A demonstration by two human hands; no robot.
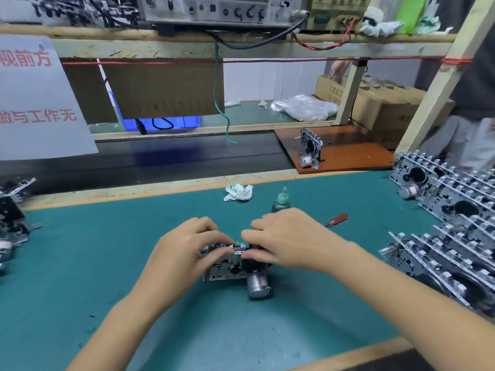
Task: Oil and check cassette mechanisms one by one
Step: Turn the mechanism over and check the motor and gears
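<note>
Both bare forearms reach in from the bottom edge over the green-matted table and meet at a small silver-grey metal cassette mechanism. It stands on the mat near the middle of the table, a flat stamped chassis plate with black plastic parts, dark printed markings along its lower face and a round silver motor can jutting out at its lower right corner. The left hand curls its fingers and thumb round the mechanism's upper left edge, holding it. The right hand lies over the upper right, its thumb and forefinger pinching at a small part on the top edge; each hand's grip is closed on the mechanism, and the chassis hangs below and between the two grips, its motor clear of both. Just behind the right hand stands a dark oil bottle with a green needle-tipped cap, and to its right lies a red-handled screwdriver. A crumpled white and green paper wad rests farther back. Stacked metal mechanisms crowd the table's right side.
</note>
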